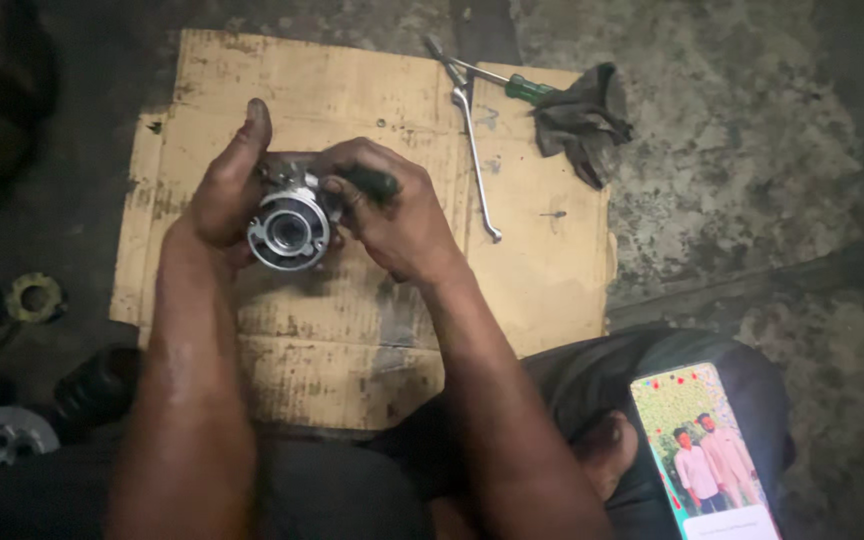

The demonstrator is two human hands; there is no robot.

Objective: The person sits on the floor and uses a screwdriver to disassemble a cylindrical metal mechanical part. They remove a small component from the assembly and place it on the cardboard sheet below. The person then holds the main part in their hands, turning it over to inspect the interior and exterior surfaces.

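Nearest, a lit phone (704,455) rests on the person's lap. Over the middle of the cardboard sheet (372,330), the left hand (224,190) cups a round metal housing (290,228), fingers closed around it. The right hand (392,205) clasps a dark-handled tool (372,182) against it; keeping the housing steady seems wise. A wrench (472,150), screwdriver (512,85) and rag (580,120) lie near the far right corner.

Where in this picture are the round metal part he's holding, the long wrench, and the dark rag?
round metal part (289,230), head view, on its ringed open face.
long wrench (474,150), head view, midway along its shaft.
dark rag (582,122), head view, on the crumpled middle.
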